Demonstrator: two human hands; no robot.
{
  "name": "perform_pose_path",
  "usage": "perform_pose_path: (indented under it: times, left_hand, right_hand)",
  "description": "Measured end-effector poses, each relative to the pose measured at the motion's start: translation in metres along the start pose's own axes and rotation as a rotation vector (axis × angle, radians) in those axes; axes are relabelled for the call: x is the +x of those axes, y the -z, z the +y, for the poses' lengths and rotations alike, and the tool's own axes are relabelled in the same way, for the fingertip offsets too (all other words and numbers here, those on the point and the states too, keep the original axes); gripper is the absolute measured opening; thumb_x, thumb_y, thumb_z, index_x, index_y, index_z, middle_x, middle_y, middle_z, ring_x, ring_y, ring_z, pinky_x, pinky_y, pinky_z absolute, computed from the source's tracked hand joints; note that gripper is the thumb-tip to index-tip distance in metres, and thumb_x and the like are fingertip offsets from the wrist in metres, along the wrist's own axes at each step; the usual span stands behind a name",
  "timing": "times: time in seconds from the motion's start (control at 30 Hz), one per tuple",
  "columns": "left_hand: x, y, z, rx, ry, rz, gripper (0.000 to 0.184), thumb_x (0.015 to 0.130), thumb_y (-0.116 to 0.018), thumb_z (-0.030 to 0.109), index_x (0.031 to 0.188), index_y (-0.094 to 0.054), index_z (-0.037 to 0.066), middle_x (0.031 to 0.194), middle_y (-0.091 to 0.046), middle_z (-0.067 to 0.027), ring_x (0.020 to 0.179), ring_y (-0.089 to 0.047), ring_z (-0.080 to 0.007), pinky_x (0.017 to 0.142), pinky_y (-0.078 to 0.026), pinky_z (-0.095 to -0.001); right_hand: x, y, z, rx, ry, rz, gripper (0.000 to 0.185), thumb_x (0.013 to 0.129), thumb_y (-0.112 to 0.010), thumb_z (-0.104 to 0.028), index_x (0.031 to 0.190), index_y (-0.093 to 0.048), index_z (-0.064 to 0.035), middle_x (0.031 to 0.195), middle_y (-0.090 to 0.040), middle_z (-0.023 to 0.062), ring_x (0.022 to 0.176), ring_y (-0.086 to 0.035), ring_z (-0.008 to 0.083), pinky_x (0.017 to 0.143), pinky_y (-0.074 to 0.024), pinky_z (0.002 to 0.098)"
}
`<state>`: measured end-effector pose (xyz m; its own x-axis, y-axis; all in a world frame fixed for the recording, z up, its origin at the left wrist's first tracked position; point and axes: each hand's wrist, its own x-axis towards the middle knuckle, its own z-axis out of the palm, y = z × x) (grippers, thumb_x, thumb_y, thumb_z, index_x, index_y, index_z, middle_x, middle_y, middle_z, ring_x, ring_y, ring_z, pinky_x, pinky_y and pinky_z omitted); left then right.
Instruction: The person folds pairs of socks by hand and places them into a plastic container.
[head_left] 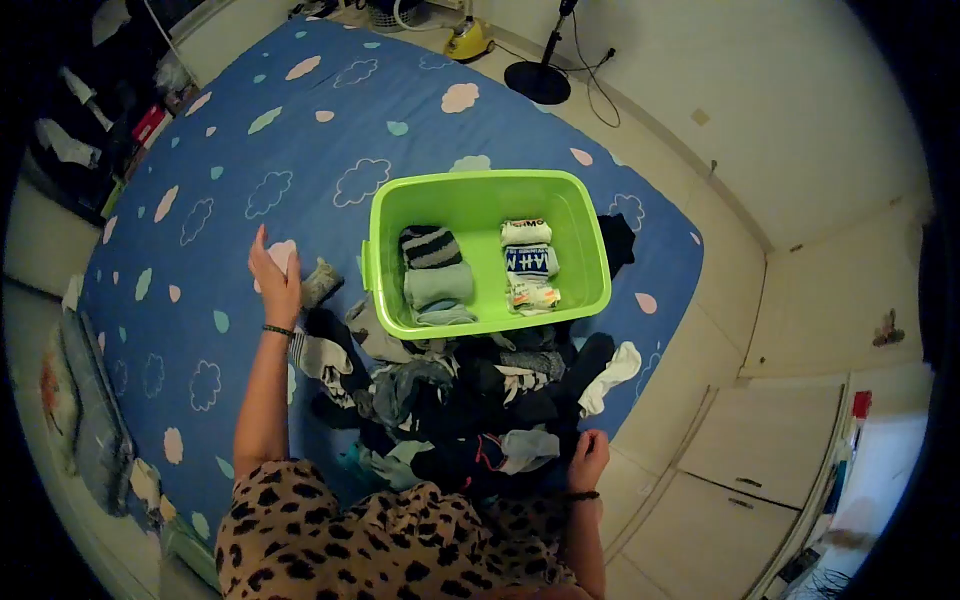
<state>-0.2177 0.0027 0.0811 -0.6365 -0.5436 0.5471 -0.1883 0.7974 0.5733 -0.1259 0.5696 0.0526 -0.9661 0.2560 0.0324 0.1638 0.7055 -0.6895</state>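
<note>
My left hand (275, 277) is open over the bed, left of the green tub, fingers stretched out and nothing in them. Close to it lies a grey rolled sock (321, 284). My right hand (588, 458) has curled fingers and rests at the right edge of the sock pile (480, 395), beside a grey sock (530, 450); whether it holds anything is hidden. Inside the green tub (490, 185), a striped black-and-grey rolled sock (430, 247) and grey-green folded ones (440, 287) form the left row. White and blue printed rolls (531, 262) line the right side.
The tub stands on a bed with a blue cloud-print sheet (270, 150). A white sock (610, 378) lies at the pile's right end, and a black cloth (617, 243) behind the tub. Beyond the bed are a fan base (537, 82), a yellow appliance (468, 40) and cabinets (760, 440).
</note>
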Motion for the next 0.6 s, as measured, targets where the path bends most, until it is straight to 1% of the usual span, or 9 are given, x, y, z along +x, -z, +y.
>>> perform_pose_path:
  times: [0.07,0.13,0.2,0.27,0.33,0.37,0.43,0.53,0.6]
  left_hand:
    - [0.030,0.023,0.070,-0.002,-0.111,0.050,0.050,0.086,-0.061,0.017,0.129,-0.044,-0.001,0.124,-0.051,-0.0187,0.118,-0.048,-0.0319,0.103,-0.035,-0.0393]
    - [0.051,0.029,0.127,-0.403,-0.148,-0.390,0.035,0.087,-0.058,0.010,0.120,-0.053,0.000,0.110,-0.061,-0.0133,0.102,-0.059,-0.0249,0.091,-0.045,-0.0342]
    - [0.062,0.016,0.181,-0.487,-0.242,-0.571,0.024,0.087,-0.058,0.007,0.110,-0.058,0.000,0.099,-0.064,-0.0098,0.091,-0.063,-0.0216,0.084,-0.048,-0.0320]
    - [0.067,-0.019,0.204,-0.443,-0.251,-0.847,0.028,0.087,-0.060,0.020,0.107,-0.060,0.001,0.096,-0.065,-0.0139,0.084,-0.064,-0.0269,0.078,-0.051,-0.0355]
    - [0.068,-0.065,0.206,-0.150,-0.390,-1.180,0.046,0.085,-0.064,0.030,0.122,-0.054,0.004,0.110,-0.062,-0.0142,0.103,-0.061,-0.0267,0.087,-0.049,-0.0389]
    - [0.058,-0.082,0.206,-0.146,-0.390,-1.180,0.046,0.085,-0.064,0.030,0.122,-0.054,0.004,0.110,-0.062,-0.0142,0.103,-0.061,-0.0267,0.087,-0.049,-0.0389]
    - [0.043,-0.109,0.201,0.423,-0.483,-1.249,0.074,0.076,-0.069,0.049,0.136,-0.043,0.013,0.133,-0.047,-0.0189,0.118,-0.050,-0.0362,0.094,-0.045,-0.0479]
    - [0.028,-0.127,0.195,0.558,-0.449,-1.414,0.089,0.068,-0.074,0.055,0.142,-0.034,0.026,0.147,-0.026,-0.0184,0.126,-0.038,-0.0443,0.097,-0.040,-0.0565]
    - [0.022,-0.130,0.196,0.659,-0.563,-1.446,0.088,0.067,-0.075,0.053,0.141,-0.035,0.029,0.149,-0.022,-0.0171,0.126,-0.038,-0.0453,0.096,-0.039,-0.0592]
  right_hand:
    - [0.003,-0.007,0.014,-0.089,0.094,0.004,0.007,0.089,-0.055,-0.007,0.086,-0.055,-0.0007,0.078,-0.054,0.0126,0.071,-0.053,0.0240,0.066,-0.0439,0.0336]
    - [0.006,-0.012,0.002,-0.069,0.102,0.008,0.006,0.088,-0.056,-0.008,0.089,-0.055,-0.0015,0.083,-0.055,0.0138,0.073,-0.054,0.0265,0.067,-0.0447,0.0352]
    - [0.010,-0.020,-0.001,-0.059,0.107,0.018,0.012,0.082,-0.059,-0.007,0.092,-0.055,-0.0023,0.090,-0.055,0.0151,0.080,-0.054,0.0317,0.071,-0.0446,0.0390]
    - [0.015,-0.028,0.000,-0.119,0.209,0.084,0.015,0.078,-0.060,-0.006,0.092,-0.055,-0.0025,0.089,-0.054,0.0152,0.083,-0.054,0.0330,0.074,-0.0435,0.0409]
    - [0.017,-0.034,0.008,-0.178,0.308,0.138,0.017,0.075,-0.060,-0.006,0.091,-0.055,-0.0028,0.088,-0.054,0.0153,0.085,-0.053,0.0344,0.076,-0.0425,0.0429]
    - [0.016,-0.036,0.014,-0.271,0.270,0.076,0.024,0.074,-0.060,-0.003,0.097,-0.054,-0.0032,0.094,-0.054,0.0154,0.092,-0.051,0.0355,0.081,-0.0407,0.0431]
    - [0.019,-0.039,0.018,-0.354,0.240,0.013,0.031,0.072,-0.060,0.001,0.102,-0.054,-0.0037,0.100,-0.055,0.0154,0.099,-0.050,0.0366,0.086,-0.0389,0.0433]
    - [0.018,-0.042,0.020,-0.354,0.228,-0.027,0.034,0.071,-0.059,0.001,0.104,-0.054,-0.0053,0.103,-0.055,0.0151,0.100,-0.050,0.0359,0.086,-0.0385,0.0447]
    - [0.018,-0.048,0.026,-0.332,0.359,0.165,0.028,0.075,-0.056,-0.010,0.103,-0.058,-0.0068,0.092,-0.055,0.0135,0.091,-0.050,0.0356,0.077,-0.0390,0.0458]
